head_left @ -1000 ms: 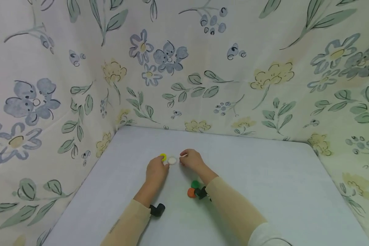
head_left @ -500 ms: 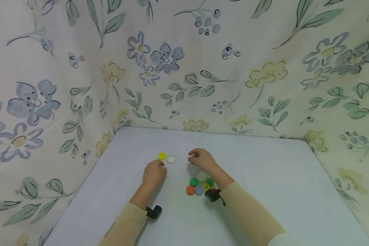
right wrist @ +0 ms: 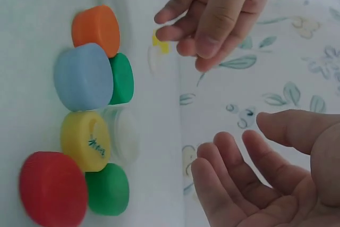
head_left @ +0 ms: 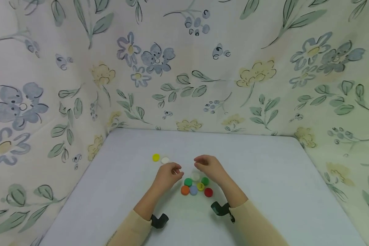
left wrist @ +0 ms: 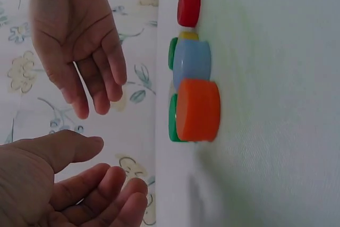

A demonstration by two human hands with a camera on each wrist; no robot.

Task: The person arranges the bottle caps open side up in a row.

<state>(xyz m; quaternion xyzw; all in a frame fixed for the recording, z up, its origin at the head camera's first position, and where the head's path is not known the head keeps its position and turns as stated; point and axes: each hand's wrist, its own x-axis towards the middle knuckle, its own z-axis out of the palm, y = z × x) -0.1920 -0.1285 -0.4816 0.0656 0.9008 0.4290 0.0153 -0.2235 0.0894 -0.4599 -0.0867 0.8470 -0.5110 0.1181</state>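
Note:
Both hands hover over the table with nothing in them. My left hand (head_left: 168,177) is just left of a cluster of bottle caps, its fingers loosely bent. On the cluster's far right side is my right hand (head_left: 211,168), fingers relaxed. The cluster has an orange cap (head_left: 185,190), a blue cap (head_left: 193,190), a yellow cap (right wrist: 85,141) with dark marks on top, a red cap (head_left: 208,192), a green cap (head_left: 188,182), another green cap (head_left: 205,181) and a whitish translucent cap (right wrist: 125,134). Behind my left hand lie a bright yellow cap (head_left: 155,157) and a white cap (head_left: 165,160).
The white table (head_left: 264,177) carries the caps. A floral curtain (head_left: 184,68) hangs behind it and along the sides. Dark wrist cameras, one at the left wrist (head_left: 160,221) and one at the right wrist (head_left: 220,208), stick out over the tabletop.
My left hand has moved away from the bright yellow cap, right towards the cluster. My right hand has drawn away from the white cap to the right, and the whole cluster has come into view.

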